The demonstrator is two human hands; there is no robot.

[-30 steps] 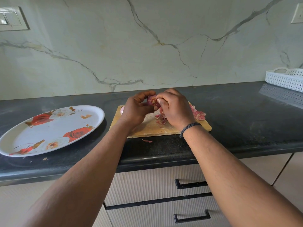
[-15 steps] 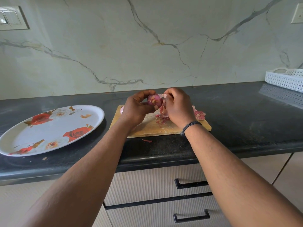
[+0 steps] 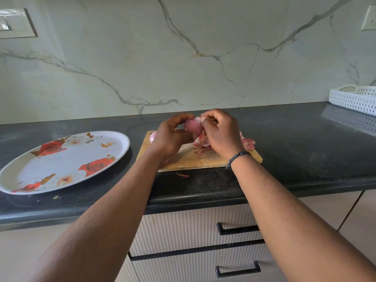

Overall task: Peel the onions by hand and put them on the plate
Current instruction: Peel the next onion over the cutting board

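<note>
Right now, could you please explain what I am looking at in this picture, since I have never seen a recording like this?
There is no machine here: a person wears a camera on the head, so the one picture looks forward and down along their own two forearms. On the dark countertop lies a wooden cutting board strewn with loose onion skins. Above it the left hand holds a pink onion, while the right hand pinches a strip of its skin at the top. Another onion peeks out behind the left hand. To the left sits a flowered plate with no onions on it yet. A white basket stands at far right.
</note>
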